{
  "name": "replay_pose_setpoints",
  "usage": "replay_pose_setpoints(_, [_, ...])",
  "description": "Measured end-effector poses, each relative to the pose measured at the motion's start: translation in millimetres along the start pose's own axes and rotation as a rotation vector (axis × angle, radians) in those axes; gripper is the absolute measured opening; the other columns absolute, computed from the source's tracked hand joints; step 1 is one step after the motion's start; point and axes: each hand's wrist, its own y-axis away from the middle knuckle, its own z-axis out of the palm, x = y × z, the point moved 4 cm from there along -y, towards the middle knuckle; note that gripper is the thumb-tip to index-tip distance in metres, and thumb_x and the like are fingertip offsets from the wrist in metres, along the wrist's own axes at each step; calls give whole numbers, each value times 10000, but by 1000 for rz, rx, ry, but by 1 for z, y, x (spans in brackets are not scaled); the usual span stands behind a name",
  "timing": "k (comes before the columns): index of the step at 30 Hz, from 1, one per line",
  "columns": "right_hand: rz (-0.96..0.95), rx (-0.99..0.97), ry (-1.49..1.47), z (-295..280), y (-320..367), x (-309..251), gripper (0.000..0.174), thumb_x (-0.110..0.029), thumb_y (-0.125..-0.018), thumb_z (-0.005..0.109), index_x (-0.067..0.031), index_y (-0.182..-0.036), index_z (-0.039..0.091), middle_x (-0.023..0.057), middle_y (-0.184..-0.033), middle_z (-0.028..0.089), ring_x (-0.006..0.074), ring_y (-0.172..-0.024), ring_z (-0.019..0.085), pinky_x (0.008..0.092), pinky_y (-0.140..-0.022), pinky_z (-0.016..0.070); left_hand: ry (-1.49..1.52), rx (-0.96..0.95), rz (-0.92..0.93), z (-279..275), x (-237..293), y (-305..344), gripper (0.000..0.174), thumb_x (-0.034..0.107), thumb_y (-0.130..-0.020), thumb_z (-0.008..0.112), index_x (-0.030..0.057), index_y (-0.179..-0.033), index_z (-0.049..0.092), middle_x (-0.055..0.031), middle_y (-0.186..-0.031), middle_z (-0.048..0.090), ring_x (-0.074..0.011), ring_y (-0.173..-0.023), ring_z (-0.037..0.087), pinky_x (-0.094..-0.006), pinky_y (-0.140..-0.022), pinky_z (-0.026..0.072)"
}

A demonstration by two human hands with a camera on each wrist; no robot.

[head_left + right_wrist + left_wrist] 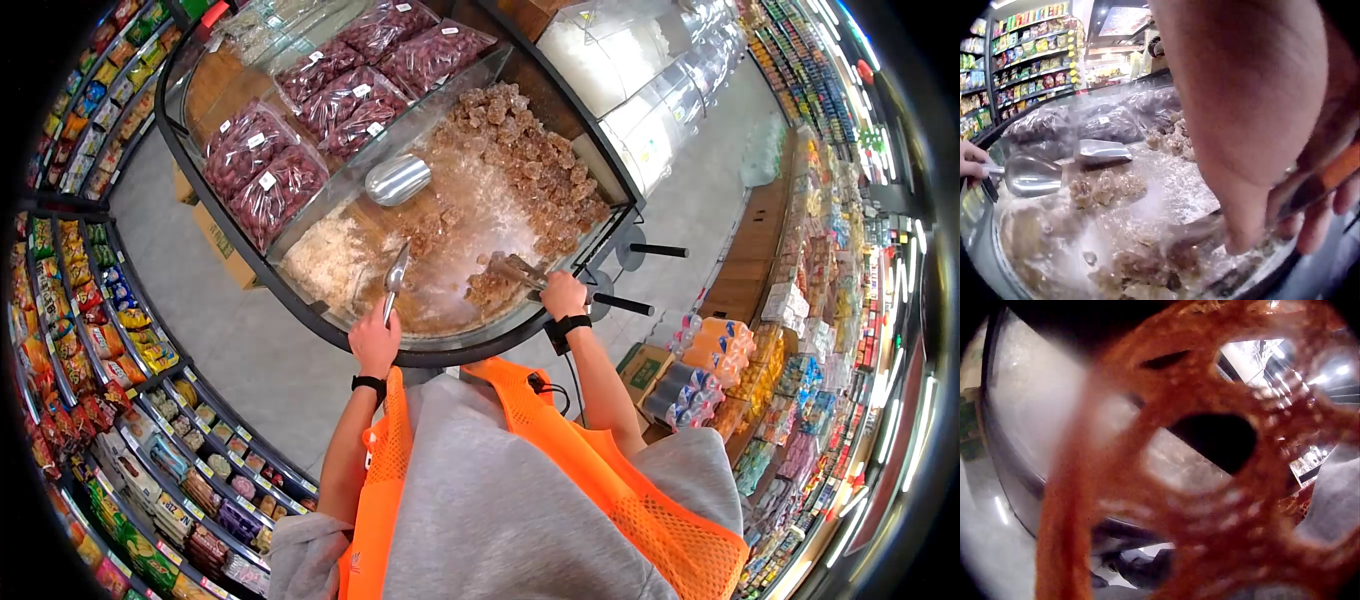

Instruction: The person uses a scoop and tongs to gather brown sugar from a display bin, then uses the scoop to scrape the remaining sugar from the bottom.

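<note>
My left hand (375,343) grips the handle of a small metal scoop (397,272), its bowl over the front left of a bin of brown rock sugar lumps (555,185). At the front right, my right hand (564,296) holds a flat-bladed metal tool (522,268) low against a small heap of lumps (490,287). In the right wrist view the blade (1200,231) is blurred, and the hand covers much of the handle. A larger metal scoop (398,181) lies farther back in the bin. Orange mesh (1210,512) covers most of the left wrist view.
A dark rim (420,357) edges the bin. Clear dividers separate it from bagged dark red fruit (355,105) behind and a white granular product (605,60) at right. Snack shelves (100,310) stand left; bottle packs (685,395) and a carton (642,368) sit at right.
</note>
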Motion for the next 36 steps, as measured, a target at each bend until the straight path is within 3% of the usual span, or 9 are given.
replay_pose_setpoints(6, [13, 87, -44, -26, -10, 26, 192, -204, -851, 604, -66, -914, 722, 166, -921, 726, 366, -868, 716, 457, -745, 584, 10, -46, -49, 6, -6, 1, 308, 257, -894, 624, 86, -1143, 684, -159, -777, 687, -354, -711, 663, -461, -658, 515])
replay_pose_setpoints(8, [109, 214, -121, -49, -8, 47, 233, -269, -797, 682, -80, -924, 729, 169, -971, 725, 380, -923, 700, 466, -776, 576, -15, -64, -59, 7, -6, 2, 309, 258, -894, 624, 84, -1142, 683, -158, -778, 688, -353, -709, 664, -461, -658, 517])
replay_pose_setpoints(14, [238, 358, -217, -78, 6, 60, 441, -322, -807, 722, -81, -1164, 628, 166, -1121, 648, 404, -956, 670, 506, -769, 555, -46, -49, -44, 5, -3, -1, 307, 259, -894, 626, 82, -1139, 683, -155, -773, 687, -347, -699, 663, -459, -647, 518])
replay_pose_setpoints(16, [231, 351, -254, -67, 13, 46, 479, -337, -812, 724, -87, -1202, 601, 161, -1133, 632, 407, -960, 666, 511, -764, 552, -47, -33, -38, 5, -4, 2, 300, 254, -895, 627, 99, -1146, 683, -153, -764, 682, -349, -695, 658, -458, -636, 513])
replay_pose_setpoints(18, [75, 148, -236, -49, 14, 36, 474, -331, -787, 749, -76, -1165, 618, 171, -1125, 639, 405, -949, 671, 503, -757, 558, -44, 4, -24, 7, -6, 2, 293, 241, -896, 627, 131, -1163, 684, -147, -749, 671, -354, -689, 647, -456, -619, 503])
replay_pose_setpoints(20, [-45, -76, -194, -49, 25, 10, 473, -330, -770, 766, -70, -1138, 622, 176, -1121, 641, 400, -933, 677, 498, -749, 562, -68, -15, -31, 6, -5, 2, 299, 253, -894, 625, 104, -1147, 683, -147, -766, 683, -349, -697, 659, -458, -637, 514])
replay_pose_setpoints(27, [-81, -15, -102, -26, 27, -26, 471, -312, -700, 821, -80, -1078, 665, 173, -1036, 656, 380, -924, 685, 478, -754, 573, -58, -7, -26, 4, -1, -1, 301, 253, -891, 627, 98, -1143, 681, -145, -772, 687, -347, -701, 666, -455, -643, 521])
replay_pose_setpoints(30, [-132, -113, 16, -22, 27, -30, 462, -273, -711, 811, -89, -1110, 669, 167, -1062, 647, 367, -932, 687, 475, -759, 577, -60, -4, -24, 3, -1, 0, 299, 250, -892, 628, 97, -1144, 680, -149, -761, 682, -345, -688, 662, -454, -633, 518])
replay_pose_setpoints(36, [-140, -61, 16, 2, 17, -31, 452, -244, -743, 792, -120, -1162, 680, 147, -1134, 629, 349, -945, 692, 458, -767, 586, -64, -55, -72, 8, -6, 1, 298, 246, -894, 632, 94, -1147, 679, -151, -751, 676, -344, -680, 657, -453, -628, 514])
